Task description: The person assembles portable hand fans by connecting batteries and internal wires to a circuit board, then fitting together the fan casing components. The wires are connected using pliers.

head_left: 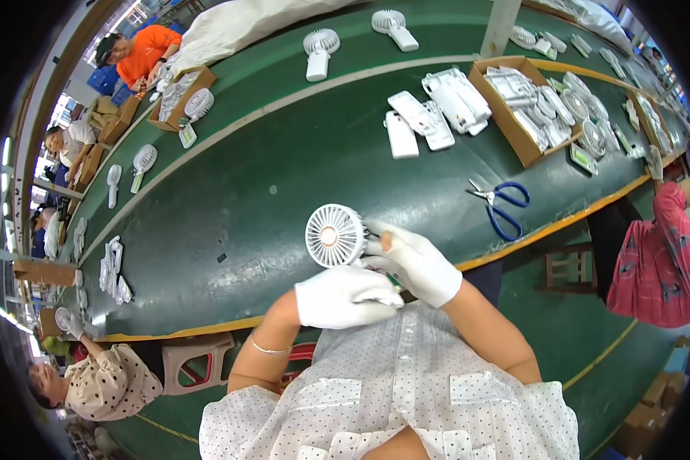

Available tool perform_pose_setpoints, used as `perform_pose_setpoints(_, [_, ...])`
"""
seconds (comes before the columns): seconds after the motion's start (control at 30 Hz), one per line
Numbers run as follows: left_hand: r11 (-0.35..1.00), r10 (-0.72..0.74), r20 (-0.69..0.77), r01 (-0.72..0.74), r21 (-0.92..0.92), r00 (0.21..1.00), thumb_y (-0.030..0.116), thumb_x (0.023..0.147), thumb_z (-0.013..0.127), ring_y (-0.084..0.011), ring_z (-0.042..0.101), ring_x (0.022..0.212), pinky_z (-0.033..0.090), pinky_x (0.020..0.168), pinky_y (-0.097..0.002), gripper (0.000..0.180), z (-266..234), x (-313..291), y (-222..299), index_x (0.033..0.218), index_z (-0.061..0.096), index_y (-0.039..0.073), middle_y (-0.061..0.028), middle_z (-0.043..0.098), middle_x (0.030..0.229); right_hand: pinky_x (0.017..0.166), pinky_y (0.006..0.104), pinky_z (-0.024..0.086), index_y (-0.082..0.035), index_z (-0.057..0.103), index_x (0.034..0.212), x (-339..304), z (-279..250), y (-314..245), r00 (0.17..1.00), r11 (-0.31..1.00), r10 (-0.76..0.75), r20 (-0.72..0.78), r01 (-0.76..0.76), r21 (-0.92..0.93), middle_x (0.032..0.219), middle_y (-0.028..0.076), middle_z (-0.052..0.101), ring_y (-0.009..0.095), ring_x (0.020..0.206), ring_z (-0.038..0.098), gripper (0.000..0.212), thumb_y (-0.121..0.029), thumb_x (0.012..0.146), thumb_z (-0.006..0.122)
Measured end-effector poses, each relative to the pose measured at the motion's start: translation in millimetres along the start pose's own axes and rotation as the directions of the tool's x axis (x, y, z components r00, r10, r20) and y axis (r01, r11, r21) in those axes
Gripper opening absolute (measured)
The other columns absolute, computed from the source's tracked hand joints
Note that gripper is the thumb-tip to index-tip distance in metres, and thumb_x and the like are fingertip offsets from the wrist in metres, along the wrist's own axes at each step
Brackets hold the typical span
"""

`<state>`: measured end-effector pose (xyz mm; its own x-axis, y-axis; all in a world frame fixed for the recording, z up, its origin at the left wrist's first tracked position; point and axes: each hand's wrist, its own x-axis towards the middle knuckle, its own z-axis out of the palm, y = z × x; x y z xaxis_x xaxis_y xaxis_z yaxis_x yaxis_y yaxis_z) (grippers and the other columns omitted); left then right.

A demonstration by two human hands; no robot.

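A white handheld fan (336, 235) with a round slatted head is in front of my body, above the near edge of the green table. My left hand (346, 297), in a white glove, is closed around its handle part below the head. My right hand (420, 264), gloved too with a bare thumb tip showing, grips the fan from the right, its fingers beside the head. Between the hands a bit of green shows at the handle; most of the handle is hidden by the gloves. Blue-handled pliers (506, 205) lie partly open to the right.
White casing pieces (456, 100) are stacked at the back right, beside a cardboard box (527, 153) of white parts. More fans (321, 47) stand on the far strip of the green table (230, 207). White parts (113, 268) lie at the left. Several people sit around the table.
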<state>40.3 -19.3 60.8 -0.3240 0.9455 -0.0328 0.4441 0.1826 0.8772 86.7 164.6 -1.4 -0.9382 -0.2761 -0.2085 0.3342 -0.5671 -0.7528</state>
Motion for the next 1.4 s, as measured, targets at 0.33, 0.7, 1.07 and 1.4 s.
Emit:
perform_pose_setpoints(0.33, [0.874, -0.343, -0.091, 0.282, -0.396, 0.935, 0.017, 0.094, 0.064, -0.0135, 0.066, 0.077, 0.054, 0.07, -0.0267, 0.02, 25, 16, -5, 0.108, 0.064, 0.003, -0.005, 0.068, 0.089, 0.077, 0.0393, 0.053, 0.003, 0.049, 0.131, -14, -37, -41, 0.954, 0.934, -0.217, -0.207, 0.265, 0.24, 0.118, 0.017, 0.063, 0.03, 0.096, 0.064, 0.043, -0.027, 0.1, 0.055])
perform_pose_setpoints(0.7, [0.769, -0.433, -0.478, 0.037, -0.638, 0.764, 0.01, 0.094, 0.062, -0.0135, 0.065, 0.068, 0.056, 0.066, -0.029, 0.037, 29, 32, -33, 0.128, 0.052, 0.001, -0.0085, 0.066, 0.098, 0.106, 0.0411, 0.045, 0.008, 0.043, 0.138, -30, 4, -27, 0.855, 0.871, -0.492, -0.162, 0.484, -0.089, 0.134, 0.016, 0.056, 0.025, 0.121, 0.058, 0.073, -0.027, 0.084, 0.078])
perform_pose_setpoints(1.07, [0.522, -0.522, -0.241, 0.083, -0.849, 0.819, 0.017, 0.098, 0.059, -0.013, 0.064, 0.064, 0.054, 0.054, -0.0259, 0.035, 25, 28, -24, 0.126, 0.047, 0.001, -0.0075, 0.064, 0.086, 0.076, 0.0283, 0.049, 0.004, 0.054, 0.126, 3, 4, -19, 0.917, 0.955, -0.293, -0.269, 0.27, -0.119, 0.11, 0.009, 0.064, 0.014, 0.089, 0.061, 0.04, -0.022, 0.096, 0.06])
perform_pose_setpoints(1.4, [0.499, -0.53, -0.381, -0.086, -0.863, 0.758, 0.027, 0.103, 0.051, -0.0184, 0.067, 0.066, 0.06, 0.057, -0.0309, 0.033, 35, 25, -29, 0.124, 0.051, 0.001, -0.0122, 0.066, 0.092, 0.089, 0.0282, 0.051, 0.008, 0.051, 0.133, -3, -3, -7, 0.886, 0.855, -0.402, -0.232, 0.272, -0.442, 0.118, 0.013, 0.064, 0.016, 0.103, 0.064, 0.04, -0.012, 0.098, 0.053])
